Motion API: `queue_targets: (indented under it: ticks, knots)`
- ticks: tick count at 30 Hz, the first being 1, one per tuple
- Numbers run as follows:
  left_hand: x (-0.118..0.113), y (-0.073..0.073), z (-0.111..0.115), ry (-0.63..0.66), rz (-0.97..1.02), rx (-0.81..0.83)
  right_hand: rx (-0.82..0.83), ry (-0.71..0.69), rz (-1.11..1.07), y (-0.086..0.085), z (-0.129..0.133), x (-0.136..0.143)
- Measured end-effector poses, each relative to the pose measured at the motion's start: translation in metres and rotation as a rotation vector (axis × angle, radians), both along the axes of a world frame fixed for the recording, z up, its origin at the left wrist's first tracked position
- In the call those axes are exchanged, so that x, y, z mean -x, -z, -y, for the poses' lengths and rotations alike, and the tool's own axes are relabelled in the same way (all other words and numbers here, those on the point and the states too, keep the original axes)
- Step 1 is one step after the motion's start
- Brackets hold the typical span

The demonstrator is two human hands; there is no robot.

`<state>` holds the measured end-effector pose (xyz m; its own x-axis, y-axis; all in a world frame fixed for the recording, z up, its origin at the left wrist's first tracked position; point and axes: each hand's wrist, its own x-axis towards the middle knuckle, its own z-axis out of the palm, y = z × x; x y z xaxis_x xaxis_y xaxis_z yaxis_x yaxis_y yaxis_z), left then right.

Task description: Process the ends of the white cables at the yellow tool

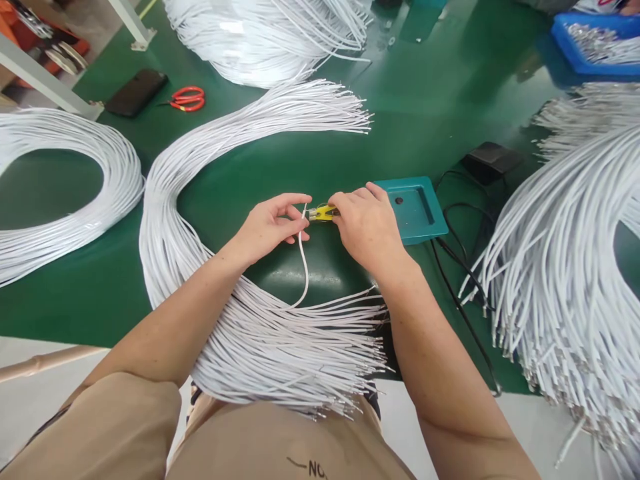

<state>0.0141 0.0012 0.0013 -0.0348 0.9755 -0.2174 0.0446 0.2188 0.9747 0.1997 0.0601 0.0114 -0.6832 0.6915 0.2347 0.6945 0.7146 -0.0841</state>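
My left hand pinches the end of a single white cable, which curves down into a large bundle of white cables. My right hand is wrapped round a small pair of yellow-handled pliers. The tool's dark jaws sit right at the left fingertips, beside the cable's end; whether they grip it I cannot tell. The bundle lies in a C shape on the green table, with one set of ends near my body and the other at the back.
A teal tray stands right of my right hand, near a black box with black cords. Further white cable bundles lie left, back and right. Red-handled scissors, a dark phone-like object and a blue bin sit farther off.
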Motion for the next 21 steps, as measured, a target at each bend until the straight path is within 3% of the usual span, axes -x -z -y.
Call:
queue_targets:
  ticks: [13,21]
  knots:
    - [-0.006,0.012,-0.002,-0.057,-0.206,0.014,-0.082,-0.046,0.06,0.005,-0.009,-0.002]
    - [-0.008,0.021,-0.005,-0.046,-0.287,-0.024,-0.046,-0.028,0.067,0.002,-0.006,-0.001]
